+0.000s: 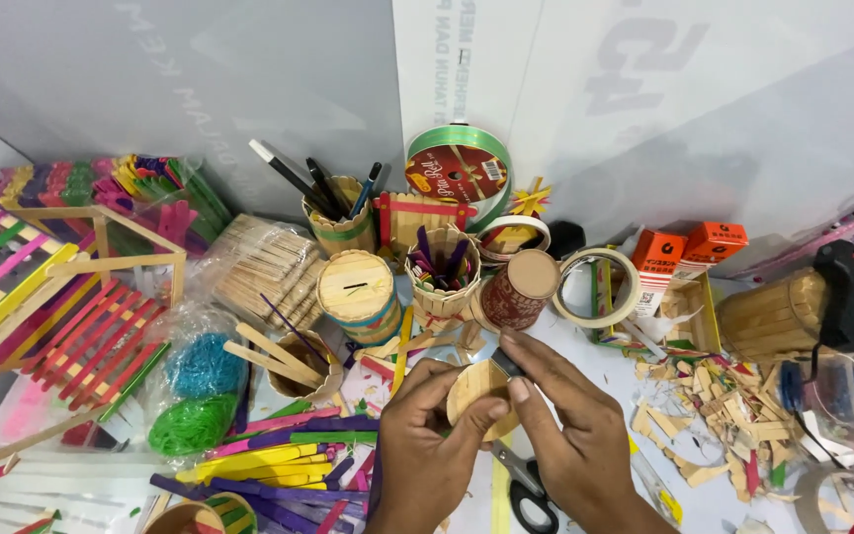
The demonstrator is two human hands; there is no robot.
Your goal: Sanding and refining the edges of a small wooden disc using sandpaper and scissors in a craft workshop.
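While gripping a small round craft-stick disc [479, 396] low in the head view, just below centre, left hand [427, 445] cups it from the left with thumb and fingers curled and clamped on its rim. Right hand [570, 435] closes from the right, thumb pressed on the disc's face, forefinger and thumb pinched on a thin dark blade-like tool [506, 362] laid against the upper edge; cannot tell exactly what the tool is. Looks like a trimming or shaping step on the rim, partway along judging by the wood offcuts [719, 415] scattered to the right. Next move seems to call for a firm hold on the disc, a controlled short stroke, and left fingertips kept off the cutting line. Just beneath the hands, black-handled scissors [526, 485] on the white table [605, 366]. Beyond, 1 stick-clad round box with a slot [358, 294], a cardboard cup [516, 290] on its side, a masking tape roll [600, 287], coloured craft sticks [279, 460] at left.
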